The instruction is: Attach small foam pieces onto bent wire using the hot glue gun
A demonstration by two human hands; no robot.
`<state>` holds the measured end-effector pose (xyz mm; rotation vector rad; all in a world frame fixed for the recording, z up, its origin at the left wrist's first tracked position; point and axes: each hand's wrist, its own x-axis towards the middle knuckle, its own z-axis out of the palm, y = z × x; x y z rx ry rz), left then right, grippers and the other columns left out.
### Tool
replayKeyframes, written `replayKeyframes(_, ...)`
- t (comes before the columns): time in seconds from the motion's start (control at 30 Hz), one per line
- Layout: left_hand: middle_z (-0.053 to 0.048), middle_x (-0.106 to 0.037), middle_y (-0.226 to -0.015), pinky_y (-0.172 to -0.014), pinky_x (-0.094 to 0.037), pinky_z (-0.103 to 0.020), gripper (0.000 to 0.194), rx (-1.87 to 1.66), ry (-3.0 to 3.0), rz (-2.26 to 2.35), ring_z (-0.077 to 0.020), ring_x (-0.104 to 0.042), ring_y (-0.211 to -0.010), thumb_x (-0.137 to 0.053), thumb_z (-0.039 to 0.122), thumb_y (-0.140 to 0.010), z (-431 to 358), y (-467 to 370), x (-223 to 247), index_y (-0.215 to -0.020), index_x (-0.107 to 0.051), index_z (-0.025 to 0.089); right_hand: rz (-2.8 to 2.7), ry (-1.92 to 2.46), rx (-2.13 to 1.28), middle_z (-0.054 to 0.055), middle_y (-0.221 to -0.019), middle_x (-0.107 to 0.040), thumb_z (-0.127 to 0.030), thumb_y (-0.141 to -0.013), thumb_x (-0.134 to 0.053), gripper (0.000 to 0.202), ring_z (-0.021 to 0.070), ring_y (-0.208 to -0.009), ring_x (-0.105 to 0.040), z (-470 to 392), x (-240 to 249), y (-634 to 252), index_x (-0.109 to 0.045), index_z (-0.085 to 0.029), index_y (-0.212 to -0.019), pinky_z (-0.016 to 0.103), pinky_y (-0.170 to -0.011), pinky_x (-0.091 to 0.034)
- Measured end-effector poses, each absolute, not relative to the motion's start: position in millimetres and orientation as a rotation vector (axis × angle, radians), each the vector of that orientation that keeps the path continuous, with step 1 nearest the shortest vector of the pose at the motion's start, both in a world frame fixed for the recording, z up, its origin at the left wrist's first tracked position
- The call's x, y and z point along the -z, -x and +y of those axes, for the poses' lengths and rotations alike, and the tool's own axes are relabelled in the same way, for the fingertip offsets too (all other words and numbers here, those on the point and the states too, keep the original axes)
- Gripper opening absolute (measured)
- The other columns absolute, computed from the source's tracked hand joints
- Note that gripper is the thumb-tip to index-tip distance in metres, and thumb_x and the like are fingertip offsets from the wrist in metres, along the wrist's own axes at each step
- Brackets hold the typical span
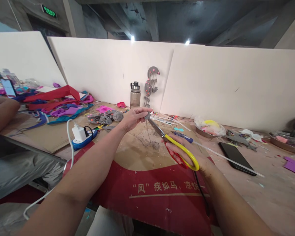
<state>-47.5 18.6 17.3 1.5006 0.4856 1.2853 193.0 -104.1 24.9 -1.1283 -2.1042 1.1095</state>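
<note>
My left hand (pixel 135 118) pinches a small grey piece (pixel 147 116), from which grey yarn (pixel 147 131) hangs down to a loose tangle on the cardboard. In my right hand (pixel 179 147) is a pair of scissors (pixel 180 149) with one yellow and one red handle. The blade tips point up and left and reach the underside of the grey piece. Whether the blades are fully closed is hard to make out. A ball of grey yarn (pixel 118 115) lies left of my left hand, beside a pile of grey pieces (pixel 102 118) with pink dots.
Beyond my hands stand a water bottle (pixel 135 95) and a grey moon-shaped hanging ornament (pixel 153 73) against white boards. A phone (pixel 236 158) and a clear stick lie to the right. On the left are a blue power strip (pixel 85 140), coloured fabric (pixel 56 101) and another person's arm (pixel 3 113).
</note>
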Motion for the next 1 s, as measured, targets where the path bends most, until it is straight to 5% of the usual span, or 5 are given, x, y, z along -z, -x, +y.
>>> replayKeyframes(1.0,-0.007,-0.066,-0.083,-0.057,-0.038,-0.02,0.034,-1.218,-1.546,0.489,-0.009,-0.052,-0.068,-0.076,0.034,-0.072,17.6,48.2,-18.0,-0.099,-0.075,0.014,-2.107,1.19,-0.967,-0.006,-0.055,-0.046,-0.058,-0.086,-0.051,0.04,0.0067,-0.038,-0.039,-102.8,-24.4,-193.6,-0.057,-0.02,-0.095,0.02,-0.038,-0.032)
